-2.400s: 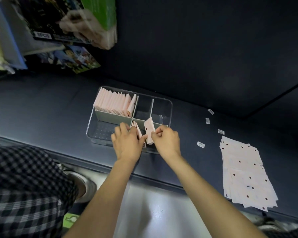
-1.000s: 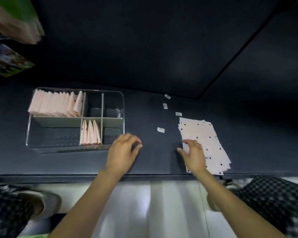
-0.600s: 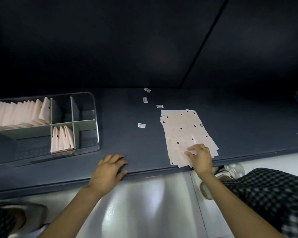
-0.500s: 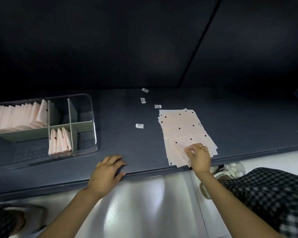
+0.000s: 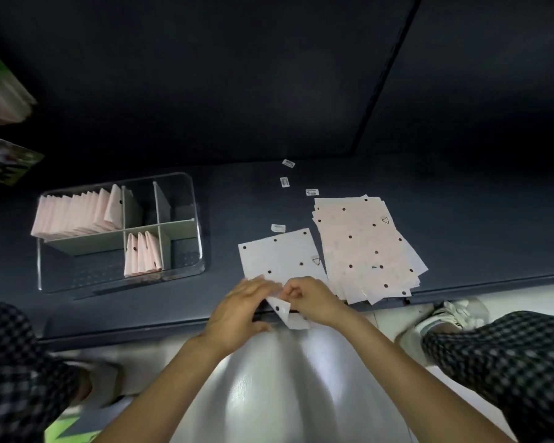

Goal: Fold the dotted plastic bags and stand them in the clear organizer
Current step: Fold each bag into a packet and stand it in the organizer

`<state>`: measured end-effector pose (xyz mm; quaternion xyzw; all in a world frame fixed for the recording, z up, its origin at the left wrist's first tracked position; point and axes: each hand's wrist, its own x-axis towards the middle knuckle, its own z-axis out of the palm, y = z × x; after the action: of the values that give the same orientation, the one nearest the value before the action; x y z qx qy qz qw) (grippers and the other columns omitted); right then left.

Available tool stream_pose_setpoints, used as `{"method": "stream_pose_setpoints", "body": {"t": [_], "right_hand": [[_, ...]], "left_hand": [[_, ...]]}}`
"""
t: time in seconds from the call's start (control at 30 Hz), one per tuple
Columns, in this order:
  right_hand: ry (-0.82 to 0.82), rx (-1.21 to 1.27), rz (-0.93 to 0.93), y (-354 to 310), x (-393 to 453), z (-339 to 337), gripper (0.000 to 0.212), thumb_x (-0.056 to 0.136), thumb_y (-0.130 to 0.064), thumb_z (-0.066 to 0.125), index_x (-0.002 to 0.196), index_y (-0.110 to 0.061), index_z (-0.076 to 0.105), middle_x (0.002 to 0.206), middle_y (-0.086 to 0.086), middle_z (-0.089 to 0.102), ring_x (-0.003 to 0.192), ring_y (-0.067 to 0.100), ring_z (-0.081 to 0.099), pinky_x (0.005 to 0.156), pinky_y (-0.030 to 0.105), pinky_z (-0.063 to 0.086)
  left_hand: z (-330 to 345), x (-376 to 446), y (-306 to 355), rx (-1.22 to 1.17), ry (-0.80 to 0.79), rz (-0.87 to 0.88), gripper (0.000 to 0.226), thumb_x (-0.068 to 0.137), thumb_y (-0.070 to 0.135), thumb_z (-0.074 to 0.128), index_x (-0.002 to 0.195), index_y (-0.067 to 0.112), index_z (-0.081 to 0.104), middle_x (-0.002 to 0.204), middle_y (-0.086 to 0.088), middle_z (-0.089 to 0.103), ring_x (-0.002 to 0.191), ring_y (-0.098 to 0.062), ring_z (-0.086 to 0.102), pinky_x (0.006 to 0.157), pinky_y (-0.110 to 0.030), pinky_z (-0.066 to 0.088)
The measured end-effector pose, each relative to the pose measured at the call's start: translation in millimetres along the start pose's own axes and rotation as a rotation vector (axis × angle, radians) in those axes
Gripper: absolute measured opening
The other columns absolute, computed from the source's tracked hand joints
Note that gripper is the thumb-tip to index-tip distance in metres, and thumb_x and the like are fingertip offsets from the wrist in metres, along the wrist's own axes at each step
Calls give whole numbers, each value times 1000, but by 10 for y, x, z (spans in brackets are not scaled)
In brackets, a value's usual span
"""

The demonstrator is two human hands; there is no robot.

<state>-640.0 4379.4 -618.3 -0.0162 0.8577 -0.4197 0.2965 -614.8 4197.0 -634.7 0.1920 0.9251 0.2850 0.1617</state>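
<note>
A: Where's the bag [image 5: 277, 255] they're working on?

B: Flat on the bench [image 5: 461, 225], near its front edge, between the organizer [image 5: 195, 206] and the stack of unfolded bags [image 5: 365, 247]. Its near corner is turned up and hangs just past the edge.

A: And the hands?

B: The left hand [image 5: 240, 311] lies over the near left part of the bag with fairly straight fingers, pressing it down as far as I can tell, though it is a bit blurred. The right hand [image 5: 314, 300] has its fingers curled and pinched on the lifted near edge. I'd judge this is the very first fold of this bag, barely begun.

A: So how much is done?

B: A good share, I'd say. A long row of folded bags [image 5: 77, 212] stands packed in the back left compartment, and three more [image 5: 141, 252] stand in the narrow front middle compartment.

A: And left?

B: The stack still looks many sheets deep, fanned out at the near end. The other compartments hold no bags that I can see.

A: Anything else lying about?

B: Four small white labels [image 5: 285, 182] are scattered on the bench behind the bags.
</note>
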Motion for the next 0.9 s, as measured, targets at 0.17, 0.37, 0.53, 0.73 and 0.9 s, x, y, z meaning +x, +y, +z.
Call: {"method": "stream_pose_setpoints", "body": {"t": [0.17, 0.37, 0.53, 0.73, 0.9], "right_hand": [[-167, 77, 8, -157, -43, -94, 24, 95, -29, 52, 85, -17, 69, 88, 2, 67, 79, 9, 57, 74, 18, 45], [-122, 474, 116, 26, 1, -516, 68, 80, -71, 31, 114, -21, 62, 107, 2, 71, 102, 14, 66, 89, 27, 49], [-98, 514, 68, 327, 24, -363, 35, 87, -48, 52, 118, -31, 57, 119, -2, 65, 114, 9, 57, 91, 21, 44], [-96, 575, 55, 451, 50, -338, 48, 80, -31, 68, 126, -24, 54, 124, 8, 62, 118, 20, 57, 105, 34, 40], [196, 329, 144, 343, 181, -213, 15, 89, -17, 63, 95, -3, 66, 101, 19, 69, 101, 34, 63, 94, 42, 50]], "left_hand": [[-21, -67, -106, -234, 40, -232, 3, 79, 14, 71, 78, 12, 68, 71, 0, 63, 69, -22, 55, 72, -36, 48], [-61, -102, -233, -683, 188, -416, 32, 78, -19, 55, 72, 11, 66, 66, 1, 64, 60, -2, 56, 60, -13, 42], [38, -23, -280, -908, 289, -595, 14, 89, 2, 61, 101, 4, 67, 91, -6, 68, 81, -17, 62, 76, -25, 51], [83, 36, -329, -742, 298, -683, 15, 89, 13, 64, 98, 1, 67, 88, -11, 69, 84, -26, 65, 84, -41, 52], [86, 41, -281, -624, 333, -669, 24, 89, 15, 64, 110, 5, 62, 98, -13, 70, 92, -32, 65, 85, -42, 52]]}}
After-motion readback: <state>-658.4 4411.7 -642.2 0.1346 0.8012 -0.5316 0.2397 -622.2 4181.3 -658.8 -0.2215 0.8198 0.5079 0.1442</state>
